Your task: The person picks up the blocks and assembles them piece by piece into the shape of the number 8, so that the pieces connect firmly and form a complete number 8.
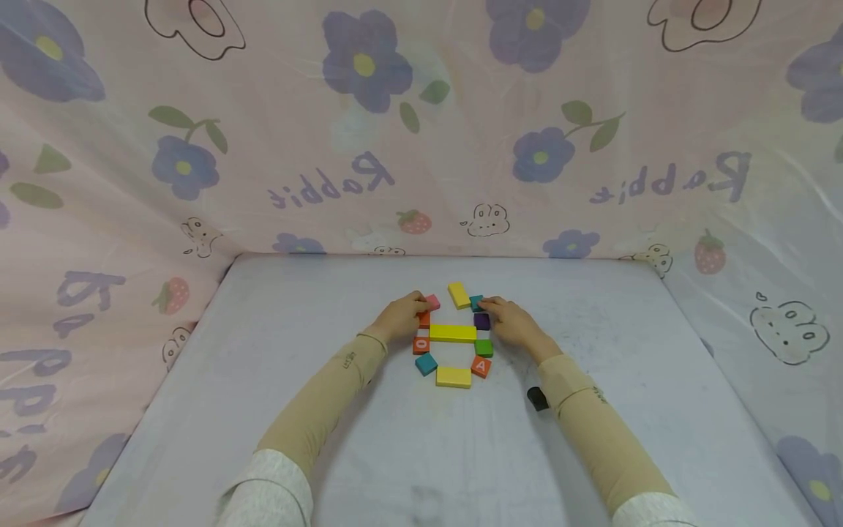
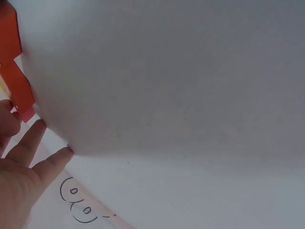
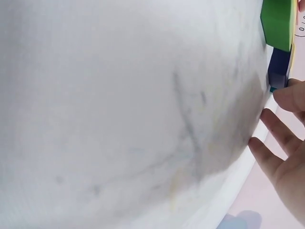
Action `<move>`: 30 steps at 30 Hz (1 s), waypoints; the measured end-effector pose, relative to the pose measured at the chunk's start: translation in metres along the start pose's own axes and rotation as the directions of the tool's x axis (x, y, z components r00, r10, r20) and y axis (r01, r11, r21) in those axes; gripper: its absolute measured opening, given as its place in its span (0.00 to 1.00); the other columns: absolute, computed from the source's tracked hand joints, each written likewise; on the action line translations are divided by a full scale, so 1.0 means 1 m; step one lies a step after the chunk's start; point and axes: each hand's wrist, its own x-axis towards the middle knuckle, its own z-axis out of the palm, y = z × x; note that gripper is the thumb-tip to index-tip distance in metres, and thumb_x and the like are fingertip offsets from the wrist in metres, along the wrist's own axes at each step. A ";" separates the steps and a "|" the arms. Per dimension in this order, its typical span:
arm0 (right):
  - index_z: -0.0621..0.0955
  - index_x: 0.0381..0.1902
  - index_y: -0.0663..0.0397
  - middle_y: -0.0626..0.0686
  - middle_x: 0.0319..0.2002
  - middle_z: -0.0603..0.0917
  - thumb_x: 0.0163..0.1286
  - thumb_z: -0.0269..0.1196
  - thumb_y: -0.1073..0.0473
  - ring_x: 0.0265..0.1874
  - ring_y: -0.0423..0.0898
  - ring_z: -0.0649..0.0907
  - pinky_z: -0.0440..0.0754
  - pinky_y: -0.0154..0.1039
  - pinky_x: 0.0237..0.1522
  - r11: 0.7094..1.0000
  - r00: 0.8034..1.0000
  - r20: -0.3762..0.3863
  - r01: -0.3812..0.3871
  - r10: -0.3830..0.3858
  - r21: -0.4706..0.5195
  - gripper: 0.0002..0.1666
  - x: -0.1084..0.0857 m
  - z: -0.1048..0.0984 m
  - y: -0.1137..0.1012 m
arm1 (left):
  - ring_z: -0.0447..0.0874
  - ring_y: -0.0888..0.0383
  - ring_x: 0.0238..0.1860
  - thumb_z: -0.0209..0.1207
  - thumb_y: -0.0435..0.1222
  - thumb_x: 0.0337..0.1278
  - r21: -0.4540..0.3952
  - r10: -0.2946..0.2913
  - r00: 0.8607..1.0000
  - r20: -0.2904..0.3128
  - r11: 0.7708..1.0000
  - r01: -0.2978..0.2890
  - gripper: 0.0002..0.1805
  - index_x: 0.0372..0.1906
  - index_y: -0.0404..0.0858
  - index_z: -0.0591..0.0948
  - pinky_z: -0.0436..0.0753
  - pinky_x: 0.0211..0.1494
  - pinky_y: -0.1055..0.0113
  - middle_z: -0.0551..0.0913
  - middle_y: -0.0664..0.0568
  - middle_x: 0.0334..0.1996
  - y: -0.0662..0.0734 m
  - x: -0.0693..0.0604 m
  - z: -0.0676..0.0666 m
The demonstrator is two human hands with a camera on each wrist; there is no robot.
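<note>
Wooden-looking blocks lie in a ring on the table. At its upper left, my left hand [image 1: 399,316] pinches a small pink block [image 1: 432,301], with two other fingers spread on the table in the left wrist view. Opposite, my right hand [image 1: 514,322] pinches a teal block [image 1: 476,302], mostly hidden by the fingers in the right wrist view. A tilted yellow block [image 1: 459,296] lies between them, close to the teal one. Below the hands are an orange block [image 1: 424,320] on the left and a purple block [image 1: 482,321] on the right.
A long yellow block [image 1: 452,334] crosses the ring. Lower down are an orange O block [image 1: 421,345], a green block [image 1: 484,348], an orange A block [image 1: 481,367] and a yellow block [image 1: 454,377]. A black object [image 1: 537,399] lies by the right forearm. Patterned curtains surround the white table [image 1: 395,454].
</note>
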 end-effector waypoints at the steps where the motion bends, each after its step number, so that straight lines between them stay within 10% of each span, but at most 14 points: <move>1: 0.67 0.67 0.52 0.58 0.66 0.67 0.65 0.44 0.70 0.63 0.61 0.70 0.66 0.57 0.64 1.000 1.000 0.001 -0.003 0.003 -0.007 0.31 0.000 0.000 0.000 | 0.72 0.54 0.52 0.48 0.28 0.60 -0.006 0.000 1.000 0.002 1.000 0.000 0.26 0.63 0.45 0.72 0.74 0.63 0.61 0.71 0.53 0.60 0.000 0.000 0.000; 30: 0.67 0.67 0.55 0.59 0.68 0.66 0.68 0.45 0.68 0.64 0.62 0.68 0.65 0.57 0.65 0.998 0.998 -0.012 0.056 -0.056 -0.017 0.28 -0.004 0.001 0.000 | 0.71 0.51 0.61 0.47 0.26 0.60 -0.001 0.057 0.997 -0.059 0.998 -0.057 0.25 0.63 0.42 0.72 0.70 0.66 0.59 0.69 0.50 0.64 -0.004 -0.003 0.004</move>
